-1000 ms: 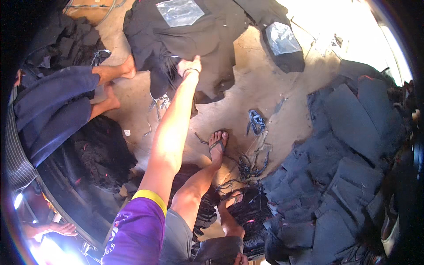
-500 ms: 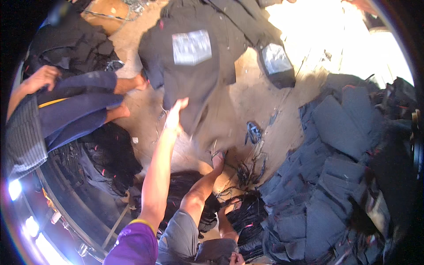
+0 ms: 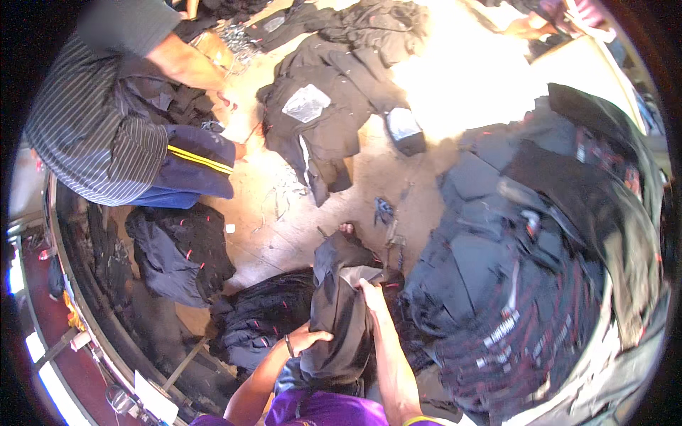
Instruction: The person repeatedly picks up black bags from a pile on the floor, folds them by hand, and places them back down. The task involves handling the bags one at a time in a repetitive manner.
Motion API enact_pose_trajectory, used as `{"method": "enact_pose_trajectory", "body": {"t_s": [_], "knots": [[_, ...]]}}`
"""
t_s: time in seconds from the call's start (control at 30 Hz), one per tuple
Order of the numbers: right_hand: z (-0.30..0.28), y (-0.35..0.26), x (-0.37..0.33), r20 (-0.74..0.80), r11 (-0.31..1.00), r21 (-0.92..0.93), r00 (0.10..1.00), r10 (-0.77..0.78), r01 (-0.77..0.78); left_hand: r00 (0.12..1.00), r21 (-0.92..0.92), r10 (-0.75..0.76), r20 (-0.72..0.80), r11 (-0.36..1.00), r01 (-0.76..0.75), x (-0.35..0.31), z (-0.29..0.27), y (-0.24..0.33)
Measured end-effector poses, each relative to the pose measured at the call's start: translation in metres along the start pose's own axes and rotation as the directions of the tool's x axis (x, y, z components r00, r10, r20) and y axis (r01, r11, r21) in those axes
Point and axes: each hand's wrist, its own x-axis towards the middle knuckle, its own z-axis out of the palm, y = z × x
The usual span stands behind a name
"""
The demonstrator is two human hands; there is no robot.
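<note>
A black garment [image 3: 344,339] lies bunched across my lap and hangs down between my knees. My left hand [image 3: 312,338], with a dark band at the wrist, is closed on its left side, thumb on top. Higher up, my right hand [image 3: 371,294] grips its right edge beside a pale grey patch [image 3: 361,274]. Folds of cloth hide most of the fingers of both hands. Just left of the garment, a heap of black cloth [image 3: 263,319] with small red marks rests on the floor.
A large pile of dark garments [image 3: 490,263] rises at my right. Black garments with a silvery packet [image 3: 307,104] spread on the floor ahead. At the left a person in a striped shirt [image 3: 99,135] bends forward. Blue straps [image 3: 383,210] lie on the floor [image 3: 284,245].
One of my arms was stretched forward over the floor; now both hands are at my lap, holding the black garment. The person at left has leaned forward. My view has shifted.
</note>
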Motion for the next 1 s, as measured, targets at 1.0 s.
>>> {"method": "enact_pose_trajectory", "body": {"t_s": [1.0], "knots": [[-0.475,0.057,-0.462,-0.883,0.376,0.323,0.420,-0.211,0.868,0.839,0.682,0.516,-0.173,0.677,-0.276,0.008,0.017,-0.077]]}}
